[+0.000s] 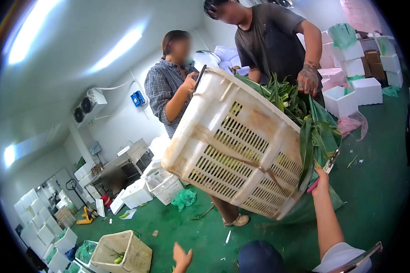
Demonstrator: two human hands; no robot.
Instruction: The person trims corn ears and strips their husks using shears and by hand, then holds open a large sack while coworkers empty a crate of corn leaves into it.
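Observation:
A big white slatted plastic crate (241,150), stained brown, hangs tilted in front of me. Long green leaves, which look like corn leaves (282,95), spill over its lower rim on the right. At that side, my right hand (321,180) is closed around a pink-handled knife (313,185); its metal end points up beside the hanging leaves. My left hand (182,257) is held low over the floor with fingers stretched, nothing in it. Nearest to it stands a smaller cream crate (123,250) with a few green ears inside.
A person in a checked shirt (161,86) grips the big crate's black handle. Another in a dark T-shirt (273,41) reaches into the leaves. White foam boxes (368,91) are stacked at right and left. A yellow pallet jack (85,216) stands on the green floor (373,182).

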